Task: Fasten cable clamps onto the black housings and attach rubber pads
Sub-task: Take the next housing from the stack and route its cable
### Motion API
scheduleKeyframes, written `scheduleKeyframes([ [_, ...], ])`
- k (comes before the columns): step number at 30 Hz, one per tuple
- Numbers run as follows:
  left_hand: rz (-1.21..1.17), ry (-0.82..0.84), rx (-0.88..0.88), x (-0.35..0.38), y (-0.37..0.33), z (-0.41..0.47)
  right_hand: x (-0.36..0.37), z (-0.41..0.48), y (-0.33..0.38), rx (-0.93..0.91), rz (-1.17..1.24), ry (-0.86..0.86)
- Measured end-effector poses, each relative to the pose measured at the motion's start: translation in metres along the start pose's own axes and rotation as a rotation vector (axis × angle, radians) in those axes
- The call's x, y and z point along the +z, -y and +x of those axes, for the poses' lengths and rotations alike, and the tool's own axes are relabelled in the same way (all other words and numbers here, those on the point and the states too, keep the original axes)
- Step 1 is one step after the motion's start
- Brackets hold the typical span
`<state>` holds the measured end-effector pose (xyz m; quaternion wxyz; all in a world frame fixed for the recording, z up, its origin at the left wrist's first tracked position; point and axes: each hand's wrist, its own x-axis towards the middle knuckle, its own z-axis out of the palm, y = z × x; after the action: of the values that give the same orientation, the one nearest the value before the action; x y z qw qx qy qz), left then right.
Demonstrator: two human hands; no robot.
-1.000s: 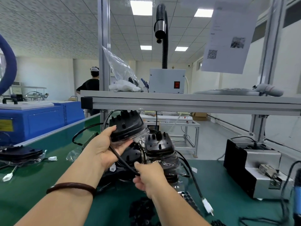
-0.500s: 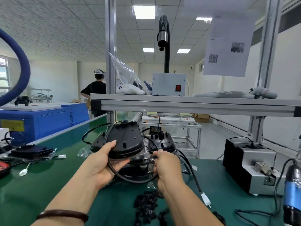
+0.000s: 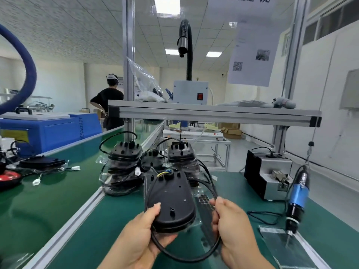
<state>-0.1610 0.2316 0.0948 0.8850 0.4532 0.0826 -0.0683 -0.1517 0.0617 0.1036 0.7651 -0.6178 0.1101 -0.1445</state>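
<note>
My green counter runs ahead beneath an aluminium shelf. White walls, grey floor, ceiling lights on. A blue machine stands at my left; beyond it a person in black faces away. Windows sit high on the right.

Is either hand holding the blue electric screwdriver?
No: the blue screwdriver hangs apart; left hand grips a black plastic housing, right hand its cable.

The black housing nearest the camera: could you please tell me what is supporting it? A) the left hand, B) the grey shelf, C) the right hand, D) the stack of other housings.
A: the left hand grips the black housing at its near end, thumb on top, while the right hand pinches its cable.
</note>
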Motion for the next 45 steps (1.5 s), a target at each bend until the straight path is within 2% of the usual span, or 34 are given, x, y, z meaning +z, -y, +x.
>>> scheduleKeyframes([
  [7, 0.099, -0.039, -0.052, -0.004, 0.035, -0.033, -0.037, -0.029, -0.032, 0.038, -0.006, -0.021],
  [18, 0.317, -0.139, -0.034, -0.008, 0.051, -0.045, -0.049, -0.049, -0.046, 0.071, 0.042, -0.056],
  [24, 0.775, -0.247, 0.112, -0.021, 0.047, -0.058, -0.043, -0.049, -0.044, 0.048, 0.066, -0.057],
  [29, 1.003, -0.289, 0.197, -0.021, 0.046, -0.059, -0.036, -0.049, -0.041, -0.011, 0.067, -0.063],
  [34, 1.125, -0.293, 0.176, -0.023, 0.044, -0.054, -0.028, -0.049, -0.031, -0.041, 0.134, -0.033],
  [36, 1.235, -0.322, 0.161, -0.028, 0.045, -0.049, -0.025, -0.049, -0.028, -0.035, 0.142, -0.019],
  [39, 1.417, -0.382, 0.230, -0.034, 0.047, -0.041, -0.020, -0.049, -0.027, -0.034, 0.142, -0.007],
  [42, 1.416, -0.396, 0.262, -0.035, 0.047, -0.038, -0.017, -0.049, -0.027, -0.031, 0.138, -0.004],
  [45, 1.313, -0.406, 0.285, -0.031, 0.038, -0.039, -0.011, -0.045, -0.020, -0.047, 0.134, 0.002],
])
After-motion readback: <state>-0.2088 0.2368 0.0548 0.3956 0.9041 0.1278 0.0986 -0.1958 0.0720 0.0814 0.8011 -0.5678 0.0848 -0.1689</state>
